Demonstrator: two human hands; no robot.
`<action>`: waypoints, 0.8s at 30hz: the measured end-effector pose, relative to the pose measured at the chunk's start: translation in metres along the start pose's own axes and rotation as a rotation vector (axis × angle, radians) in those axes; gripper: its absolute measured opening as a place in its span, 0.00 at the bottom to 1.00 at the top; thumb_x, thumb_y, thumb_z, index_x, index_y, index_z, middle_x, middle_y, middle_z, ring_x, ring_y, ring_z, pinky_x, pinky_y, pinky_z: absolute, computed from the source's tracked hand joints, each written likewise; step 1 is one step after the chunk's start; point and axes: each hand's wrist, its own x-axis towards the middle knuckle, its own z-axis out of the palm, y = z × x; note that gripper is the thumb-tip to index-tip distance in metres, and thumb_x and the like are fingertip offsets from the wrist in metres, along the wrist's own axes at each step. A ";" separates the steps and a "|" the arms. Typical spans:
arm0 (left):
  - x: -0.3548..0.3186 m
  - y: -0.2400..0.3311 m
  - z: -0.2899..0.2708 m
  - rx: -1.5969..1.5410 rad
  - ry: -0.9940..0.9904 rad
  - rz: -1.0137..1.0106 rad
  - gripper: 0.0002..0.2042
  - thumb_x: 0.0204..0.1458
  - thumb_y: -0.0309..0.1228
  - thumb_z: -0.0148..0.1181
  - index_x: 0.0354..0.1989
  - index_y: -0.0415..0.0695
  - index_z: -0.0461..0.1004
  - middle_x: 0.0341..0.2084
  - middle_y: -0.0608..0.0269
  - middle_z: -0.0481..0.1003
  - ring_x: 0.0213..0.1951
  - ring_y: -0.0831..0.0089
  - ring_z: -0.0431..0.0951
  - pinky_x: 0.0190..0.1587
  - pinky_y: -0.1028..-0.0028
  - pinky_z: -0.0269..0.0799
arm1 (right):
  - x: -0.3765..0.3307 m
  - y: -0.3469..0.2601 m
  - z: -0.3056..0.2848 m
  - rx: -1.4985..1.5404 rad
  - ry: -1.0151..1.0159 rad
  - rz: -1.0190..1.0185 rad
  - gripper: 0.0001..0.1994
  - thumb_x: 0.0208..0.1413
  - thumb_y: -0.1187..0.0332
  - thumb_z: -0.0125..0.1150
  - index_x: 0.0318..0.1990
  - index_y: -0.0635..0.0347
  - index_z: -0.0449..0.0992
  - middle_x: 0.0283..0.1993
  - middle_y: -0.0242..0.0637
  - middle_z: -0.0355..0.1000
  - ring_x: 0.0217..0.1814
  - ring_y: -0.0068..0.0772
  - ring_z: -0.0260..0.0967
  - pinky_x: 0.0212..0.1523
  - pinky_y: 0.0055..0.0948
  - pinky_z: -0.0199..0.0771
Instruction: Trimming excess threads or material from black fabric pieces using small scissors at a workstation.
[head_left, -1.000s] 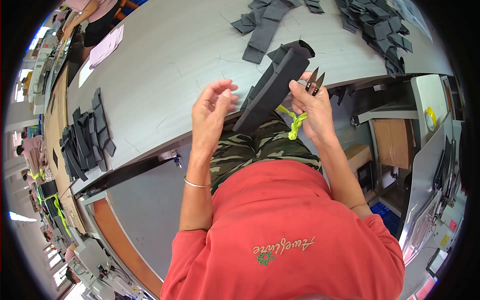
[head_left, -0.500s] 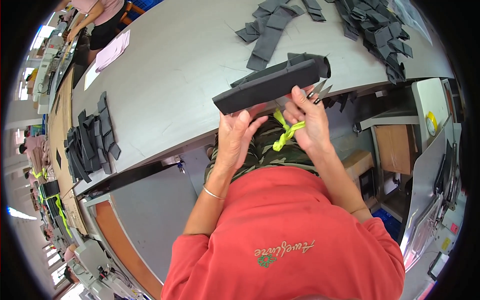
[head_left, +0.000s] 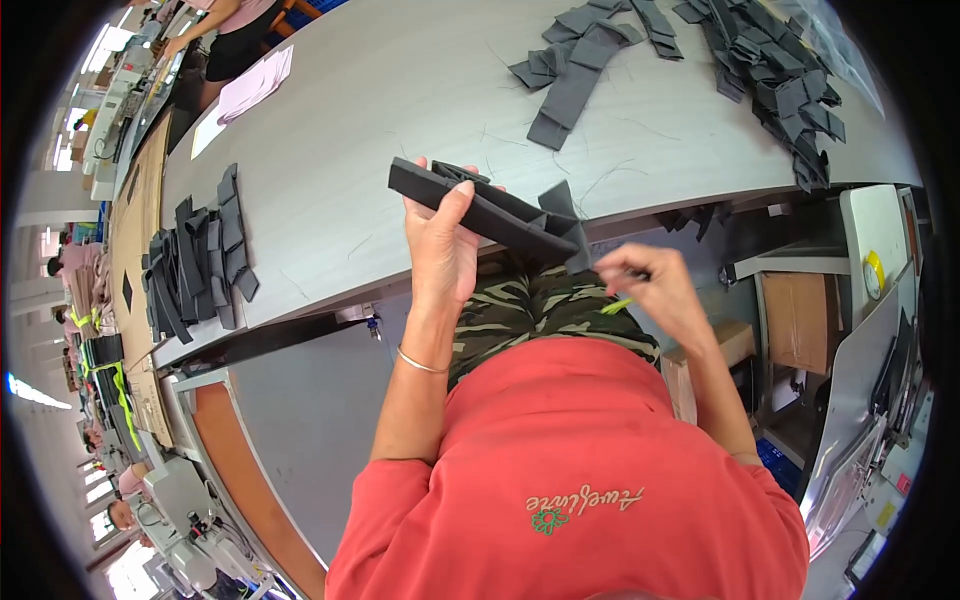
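A bundle of dark grey folded fabric strips is gripped by my left hand, thumb on top and fingers underneath. It slants down to the right just over the table's near edge, and a loose flap sticks up near its right end. My right hand is curled close to that end, its fingers slightly smeared by motion. A dark bit of the thread snips shows between those fingers; the blades cannot be made out. A yellow-green cord hangs below the same hand.
More dark grey strips lie in a small pile at left, a few pieces at the far middle, and a large heap at far right. Pink sheets rest at far left. Beneath the curved table stands a cardboard box.
My left hand has shifted up and left and now wraps the bundle, whose right end has tipped down. My right hand has let go of the bundle and moved right and down with the snips.
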 end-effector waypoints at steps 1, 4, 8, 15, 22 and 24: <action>0.000 -0.003 -0.002 0.002 -0.002 0.000 0.35 0.49 0.23 0.60 0.63 0.43 0.45 0.44 0.56 0.65 0.45 0.62 0.72 0.49 0.60 0.70 | 0.001 -0.009 -0.005 0.117 0.053 -0.040 0.06 0.53 0.77 0.59 0.38 0.63 0.79 0.27 0.27 0.72 0.29 0.14 0.67 0.31 0.17 0.66; 0.000 -0.014 -0.005 0.088 -0.009 0.031 0.38 0.49 0.25 0.61 0.65 0.46 0.43 0.45 0.55 0.66 0.42 0.62 0.74 0.46 0.62 0.72 | 0.013 -0.038 -0.004 0.053 0.157 -0.160 0.08 0.54 0.77 0.60 0.41 0.61 0.78 0.31 0.28 0.72 0.31 0.18 0.66 0.34 0.19 0.68; -0.006 -0.015 0.008 0.242 -0.075 0.010 0.43 0.47 0.20 0.62 0.67 0.47 0.38 0.42 0.57 0.66 0.40 0.68 0.74 0.42 0.68 0.75 | 0.031 -0.054 0.020 0.021 0.130 -0.330 0.14 0.50 0.74 0.64 0.46 0.53 0.77 0.31 0.28 0.69 0.31 0.18 0.62 0.32 0.22 0.66; -0.008 -0.015 0.006 0.306 -0.174 -0.033 0.45 0.46 0.17 0.59 0.68 0.47 0.33 0.39 0.60 0.65 0.39 0.71 0.75 0.42 0.70 0.75 | 0.043 -0.052 0.038 -0.010 0.162 -0.346 0.11 0.49 0.72 0.66 0.41 0.55 0.78 0.30 0.30 0.71 0.28 0.23 0.64 0.29 0.24 0.65; -0.009 -0.015 0.011 0.382 -0.184 -0.079 0.43 0.46 0.18 0.60 0.68 0.43 0.37 0.41 0.59 0.67 0.41 0.73 0.74 0.43 0.73 0.73 | 0.046 -0.059 0.037 0.005 0.252 -0.420 0.08 0.47 0.78 0.62 0.37 0.59 0.78 0.29 0.33 0.72 0.28 0.25 0.67 0.29 0.26 0.67; -0.009 -0.016 0.012 0.393 -0.195 -0.080 0.43 0.46 0.18 0.60 0.67 0.42 0.38 0.42 0.59 0.67 0.41 0.73 0.74 0.43 0.73 0.73 | 0.052 -0.054 0.040 -0.010 0.259 -0.474 0.08 0.47 0.78 0.62 0.37 0.59 0.78 0.28 0.34 0.72 0.28 0.25 0.68 0.29 0.26 0.67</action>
